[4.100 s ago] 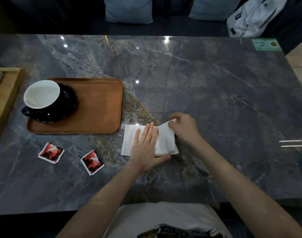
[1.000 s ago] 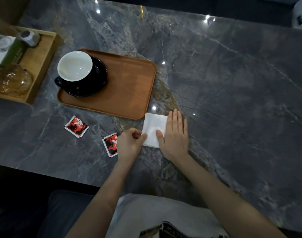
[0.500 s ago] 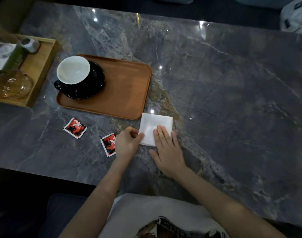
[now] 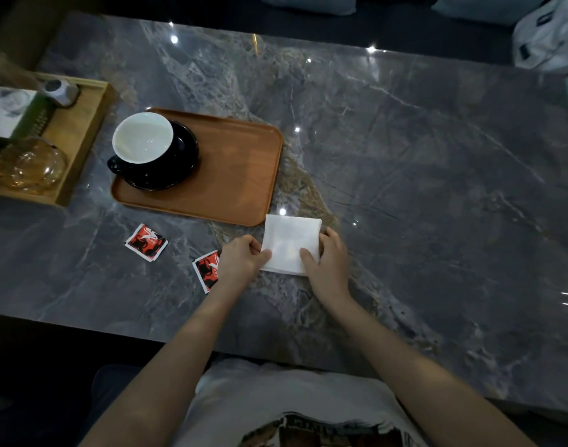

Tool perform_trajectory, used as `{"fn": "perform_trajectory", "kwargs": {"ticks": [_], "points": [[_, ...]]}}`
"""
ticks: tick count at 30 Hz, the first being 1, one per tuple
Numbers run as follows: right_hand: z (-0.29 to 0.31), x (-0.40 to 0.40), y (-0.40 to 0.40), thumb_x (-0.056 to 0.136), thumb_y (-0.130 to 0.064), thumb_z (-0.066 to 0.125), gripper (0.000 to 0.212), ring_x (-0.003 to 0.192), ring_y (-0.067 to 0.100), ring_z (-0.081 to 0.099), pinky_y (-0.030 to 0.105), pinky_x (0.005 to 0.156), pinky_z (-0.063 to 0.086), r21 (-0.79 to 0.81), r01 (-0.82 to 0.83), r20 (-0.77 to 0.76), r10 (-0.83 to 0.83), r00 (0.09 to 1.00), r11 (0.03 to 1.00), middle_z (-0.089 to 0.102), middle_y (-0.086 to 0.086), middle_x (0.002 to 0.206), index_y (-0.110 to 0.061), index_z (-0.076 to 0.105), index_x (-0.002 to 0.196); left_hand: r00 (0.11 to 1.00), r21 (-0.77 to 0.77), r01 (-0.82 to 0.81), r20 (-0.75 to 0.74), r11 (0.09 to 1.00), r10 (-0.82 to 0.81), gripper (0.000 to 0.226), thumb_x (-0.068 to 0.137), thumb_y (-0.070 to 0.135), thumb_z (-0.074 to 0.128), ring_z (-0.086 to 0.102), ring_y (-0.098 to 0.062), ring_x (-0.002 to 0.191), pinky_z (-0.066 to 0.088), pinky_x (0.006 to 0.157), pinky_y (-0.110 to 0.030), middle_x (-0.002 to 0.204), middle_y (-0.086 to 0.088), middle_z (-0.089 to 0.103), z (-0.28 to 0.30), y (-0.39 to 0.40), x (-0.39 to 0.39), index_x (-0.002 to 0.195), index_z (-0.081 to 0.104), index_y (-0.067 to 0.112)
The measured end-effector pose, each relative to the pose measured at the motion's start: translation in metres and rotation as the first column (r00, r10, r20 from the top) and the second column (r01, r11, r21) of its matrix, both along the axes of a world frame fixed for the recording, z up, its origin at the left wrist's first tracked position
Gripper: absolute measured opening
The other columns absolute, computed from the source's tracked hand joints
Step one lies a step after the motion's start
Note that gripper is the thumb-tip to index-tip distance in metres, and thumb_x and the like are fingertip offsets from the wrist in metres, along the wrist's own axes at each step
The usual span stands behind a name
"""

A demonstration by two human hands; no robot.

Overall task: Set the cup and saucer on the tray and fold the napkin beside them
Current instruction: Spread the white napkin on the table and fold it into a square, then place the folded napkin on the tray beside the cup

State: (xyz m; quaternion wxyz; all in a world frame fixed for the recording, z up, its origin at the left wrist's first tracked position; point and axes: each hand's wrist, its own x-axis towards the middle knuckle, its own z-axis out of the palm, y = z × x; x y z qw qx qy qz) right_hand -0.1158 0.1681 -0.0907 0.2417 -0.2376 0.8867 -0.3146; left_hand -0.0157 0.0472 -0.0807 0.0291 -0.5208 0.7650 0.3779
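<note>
Both hands are pinching a folded white napkin [image 4: 290,243] by its side edges, the left hand [image 4: 240,258] at the left, the right hand [image 4: 329,259] at the right, on a grey marble table [image 4: 421,175]. It is lying just off the near right corner of a wooden tray [image 4: 237,175] carrying the cup [image 4: 142,137] on its black saucer [image 4: 179,162].

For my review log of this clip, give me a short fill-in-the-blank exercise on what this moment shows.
1. The cup sits on a black ____, which is on the tray.
2. The left hand and right hand both hold the white ____.
3. The napkin lies on the ____, just off the tray's near right corner.
4. ____ red packets lie on the table.

Missing words: saucer; napkin; table; Two
</note>
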Motion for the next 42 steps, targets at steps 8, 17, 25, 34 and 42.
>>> {"fn": "perform_trajectory", "kwargs": {"ticks": [8,17,25,34,42], "points": [[0.031,-0.002,-0.019,0.082,-0.007,0.064,0.039,0.080,0.008,0.057,0.014,0.061,0.047,-0.168,0.419,0.477,-0.299,0.827,0.892,0.057,0.003,0.106,-0.006,0.050,0.117,0.929,0.048,0.324,0.172,0.945,-0.327,0.027,0.083,0.038,0.059,0.061,-0.027,0.085,0.046,0.069,-0.035,0.090,-0.011,0.068,0.014,-0.017,-0.004,0.080,0.059,0.012],[0.112,-0.032,-0.064,0.076,0.000,0.069,0.032,0.071,0.014,0.062,0.012,0.054,0.051,-0.268,0.227,0.515,-0.060,0.855,0.937,0.064,-0.002,0.083,-0.012,0.063,0.104,0.898,0.185,0.388,-0.298,0.903,-0.325,0.072,0.067,0.028,0.080,0.047,-0.016,0.116,0.042,0.095,-0.030,0.125,-0.001,0.049,0.092,-0.106,-0.028,0.129,0.045,0.012],[0.137,-0.048,-0.134,0.075,-0.009,0.073,0.031,0.072,0.009,0.065,0.018,0.062,0.054,-0.258,0.058,0.524,0.089,0.847,0.965,0.068,-0.001,0.088,-0.021,0.064,0.103,0.850,0.598,0.507,-0.468,0.620,-0.243,0.030,0.078,0.011,0.070,0.066,-0.019,0.089,0.053,0.079,-0.028,0.100,-0.006,0.070,0.102,-0.176,-0.029,0.107,0.065,0.013],[0.075,-0.054,-0.191,0.078,-0.009,0.069,0.038,0.075,0.017,0.067,0.023,0.057,0.054,-0.195,0.590,0.808,-0.213,0.549,0.783,0.070,0.010,0.096,-0.006,0.060,0.115,0.879,0.709,0.056,-0.368,0.703,0.302,0.034,0.078,0.009,0.069,0.065,-0.022,0.089,0.053,0.072,-0.030,0.107,-0.012,0.064,0.074,-0.231,-0.059,0.109,0.058,0.009],[0.021,-0.046,-0.217,0.082,-0.016,0.065,0.030,0.086,0.025,0.062,0.037,0.074,0.052,-0.054,0.733,0.733,-0.472,0.490,0.678,0.066,0.014,0.097,-0.003,0.061,0.109,0.765,0.452,-0.386,-0.330,0.804,0.553,0.029,0.079,0.009,0.068,0.060,-0.022,0.085,0.051,0.070,-0.027,0.105,-0.016,0.067,0.025,-0.213,-0.091,0.107,0.064,0.001]]}}
